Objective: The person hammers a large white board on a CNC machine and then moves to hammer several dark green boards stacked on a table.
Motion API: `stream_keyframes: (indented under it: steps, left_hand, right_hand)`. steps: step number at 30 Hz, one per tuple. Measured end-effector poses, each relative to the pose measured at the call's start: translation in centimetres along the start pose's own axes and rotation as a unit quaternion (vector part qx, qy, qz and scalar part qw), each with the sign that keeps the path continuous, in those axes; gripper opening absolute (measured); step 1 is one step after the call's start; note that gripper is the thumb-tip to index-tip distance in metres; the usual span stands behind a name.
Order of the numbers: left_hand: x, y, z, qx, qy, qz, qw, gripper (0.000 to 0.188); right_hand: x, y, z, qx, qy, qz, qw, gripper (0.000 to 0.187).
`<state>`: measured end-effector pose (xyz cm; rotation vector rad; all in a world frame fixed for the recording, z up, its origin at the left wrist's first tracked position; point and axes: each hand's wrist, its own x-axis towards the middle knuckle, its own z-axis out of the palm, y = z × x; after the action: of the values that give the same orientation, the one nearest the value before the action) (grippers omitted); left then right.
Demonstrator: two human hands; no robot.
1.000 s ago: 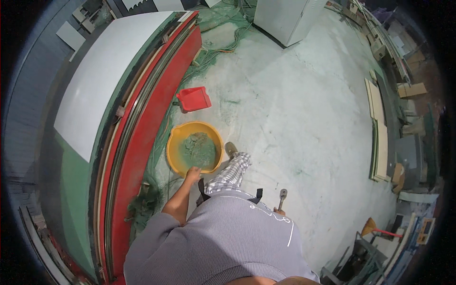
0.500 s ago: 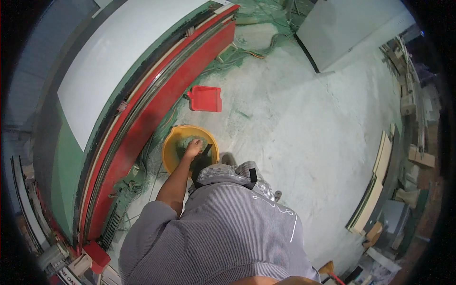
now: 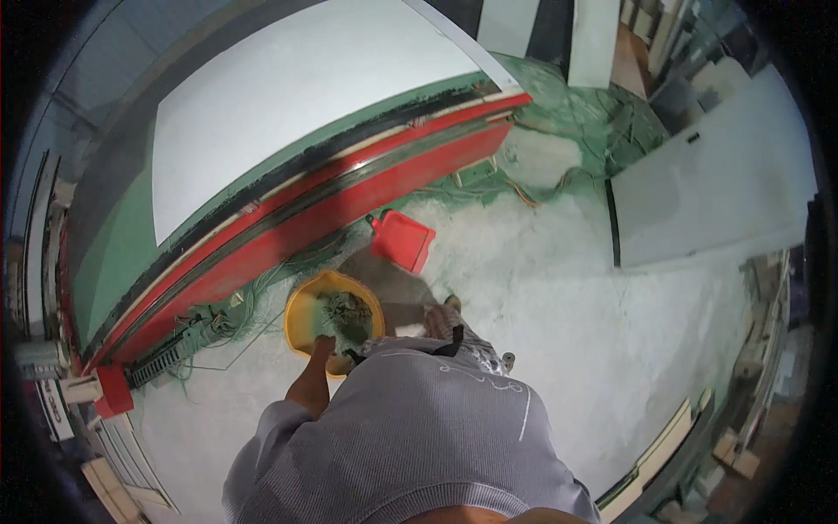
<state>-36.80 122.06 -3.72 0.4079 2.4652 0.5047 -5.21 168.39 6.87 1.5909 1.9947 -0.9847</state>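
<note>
A yellow bucket (image 3: 301,310) with a clump of grey-green debris (image 3: 347,310) in it is in front of me, a little to the left. My left hand (image 3: 324,344) is over its near side, by the rim. The hand looks closed, but its fingers are too small and turned away to show what they hold. My right hand is out of view. A red dustpan (image 3: 406,242) lies on the floor just beyond the bucket, to its right.
A long machine bed with a red side (image 3: 305,229) and a white sheet (image 3: 305,105) on top runs along the left. Cables (image 3: 524,192) trail at its foot. A large pale grey panel (image 3: 707,175) stands at the right. Boards (image 3: 655,454) lie at the lower right.
My view has turned to the right, so the machine and dustpan appear rotated. My left hand has shifted from over the bucket's middle to its near side, and more of the debris shows.
</note>
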Motion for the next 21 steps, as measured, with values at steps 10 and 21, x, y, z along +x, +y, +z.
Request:
stream_keyframes:
  steps: [10,21]
  left_hand:
    - [7.3,21.1,-10.4,-0.489,0.147,-0.278,0.814,0.055]
    - [23.7,26.5,-33.3,-0.083,0.462,-0.070,0.880,0.079]
  right_hand:
    - [18.0,-28.0,-13.2,0.012,0.025,-0.215,0.976,0.047]
    - [9.3,-58.8,-18.5,0.275,-0.093,-0.425,0.857,0.024]
